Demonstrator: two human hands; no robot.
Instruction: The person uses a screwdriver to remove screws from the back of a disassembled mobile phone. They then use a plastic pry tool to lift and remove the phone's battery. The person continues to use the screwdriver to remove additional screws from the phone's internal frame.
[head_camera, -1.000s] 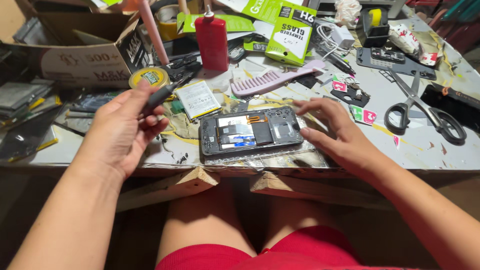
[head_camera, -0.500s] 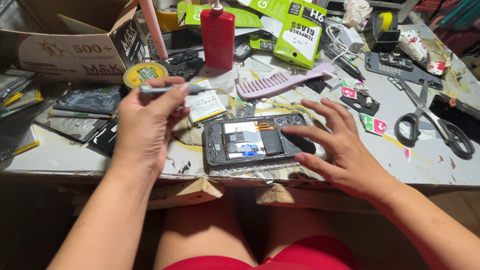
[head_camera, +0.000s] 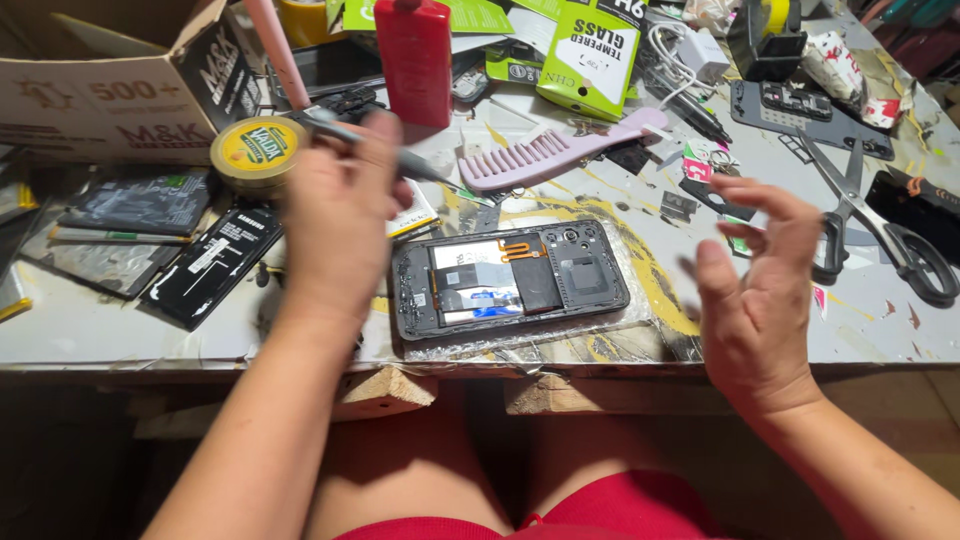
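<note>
At the table's (head_camera: 80, 330) front edge, an opened phone (head_camera: 510, 278) lies between the left hand (head_camera: 335, 215), fingers clamped on a screwdriver (head_camera: 400, 160), and the right hand (head_camera: 760, 290), fingers spread, touching nothing.

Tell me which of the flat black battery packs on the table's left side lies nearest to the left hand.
The long black battery with white print, just left of the left hand. The other pack lies farther left, toward the box.

L hand (head_camera: 335, 215) clenched (R hand (head_camera: 760, 295) open)
</note>
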